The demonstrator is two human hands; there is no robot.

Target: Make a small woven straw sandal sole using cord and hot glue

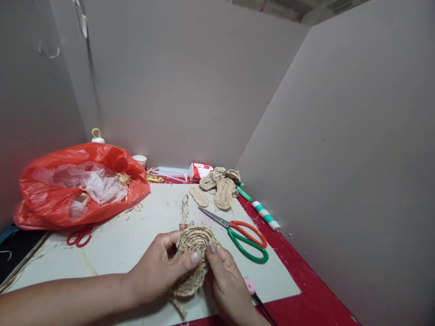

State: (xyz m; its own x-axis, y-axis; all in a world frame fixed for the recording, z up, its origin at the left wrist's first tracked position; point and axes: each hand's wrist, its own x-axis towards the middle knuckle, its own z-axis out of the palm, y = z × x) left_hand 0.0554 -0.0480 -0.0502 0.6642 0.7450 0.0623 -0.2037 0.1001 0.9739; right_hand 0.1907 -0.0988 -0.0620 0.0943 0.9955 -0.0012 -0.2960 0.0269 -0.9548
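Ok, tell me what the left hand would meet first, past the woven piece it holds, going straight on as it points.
Past the woven piece, the left hand would probably meet the right hand, which holds the piece's other side; exact depth is unclear here.

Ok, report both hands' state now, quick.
Left hand: closed, gripping the coiled braided-cord oval, thumb across its face.
Right hand: closed on the same oval's right side, thumb at its edge.
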